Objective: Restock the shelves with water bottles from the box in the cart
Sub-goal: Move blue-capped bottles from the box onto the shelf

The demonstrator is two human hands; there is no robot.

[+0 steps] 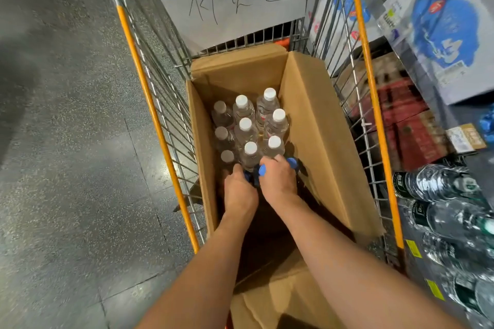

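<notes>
On the speckled shop floor (66,141), our wire cart (160,104) carries the cardboard box (315,141). Inside it, white-capped water bottles (246,125) stand upright; our left hand (238,192) and right hand (278,179) clamp fingers on blue-capped bottles (262,170) at its near end, apparently to lift them.

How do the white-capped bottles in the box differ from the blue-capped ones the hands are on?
White-capped bottles stand free and untouched; the blue-capped bottles are mostly hidden under the left hand and right hand. White-capped ones fill the far end of the box; blue-capped ones sit nearer. Both stand upright.
</notes>
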